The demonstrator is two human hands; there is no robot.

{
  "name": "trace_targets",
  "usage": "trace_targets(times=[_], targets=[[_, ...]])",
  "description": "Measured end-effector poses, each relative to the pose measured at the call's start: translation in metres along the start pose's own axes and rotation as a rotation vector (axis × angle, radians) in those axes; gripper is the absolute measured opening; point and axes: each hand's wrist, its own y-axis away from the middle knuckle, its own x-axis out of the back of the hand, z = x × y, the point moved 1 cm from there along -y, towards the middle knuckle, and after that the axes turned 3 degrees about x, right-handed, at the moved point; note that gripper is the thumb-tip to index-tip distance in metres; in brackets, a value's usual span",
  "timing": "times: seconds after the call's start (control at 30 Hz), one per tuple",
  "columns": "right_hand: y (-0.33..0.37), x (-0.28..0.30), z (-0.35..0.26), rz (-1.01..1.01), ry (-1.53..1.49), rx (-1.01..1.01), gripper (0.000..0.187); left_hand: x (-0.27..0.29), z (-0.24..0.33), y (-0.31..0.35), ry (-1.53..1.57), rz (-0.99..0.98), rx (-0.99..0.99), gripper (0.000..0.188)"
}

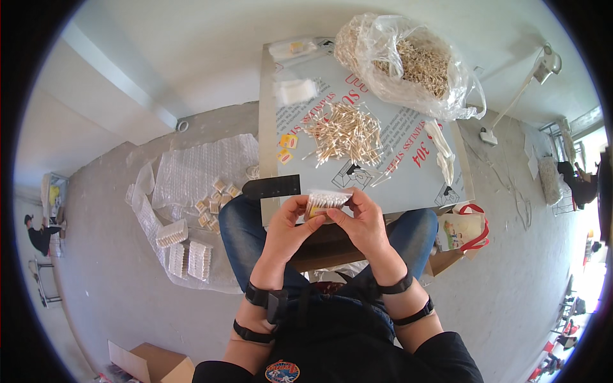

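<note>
Just past the table's near edge, I hold a small clear pack of cotton swabs (328,200) with a yellow label between both hands. My left hand (288,225) closes on its left side, and my right hand (365,225) pinches its right side. Both thumbs press on the near face. The white swab tips show in a row through the clear wrap. Beyond the hands, a loose pile of cotton swabs (345,133) lies on the table (396,191). Two yellow cards (288,141) rest left of the pile.
A big clear bag of swabs (421,67) stands at the table's far right. Clear plastic bags (296,92) lie far left, and white strips (439,152) right. A black flat piece (271,187) juts over the left edge. On the floor, bubble wrap (204,159) carries finished-looking packs (199,258).
</note>
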Motion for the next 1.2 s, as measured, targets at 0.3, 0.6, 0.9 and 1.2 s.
trace_targets(times=[0.3,0.6,0.9,1.2], targets=[[0.001,0.005,0.004,-0.112,0.079,-0.029,0.015,0.003,0.000,0.002,-0.034,-0.007,0.031,0.029],[-0.001,0.001,-0.021,-0.078,0.228,0.293,0.027,-0.008,0.028,0.003,-0.540,0.113,-0.357,0.025],[-0.002,0.002,-0.027,-0.092,0.302,0.487,0.033,-0.011,0.036,0.004,-0.639,0.120,-0.499,0.030],[-0.001,0.000,-0.031,-0.080,0.364,0.489,0.034,-0.003,0.026,0.000,-0.499,0.050,-0.310,0.025]])
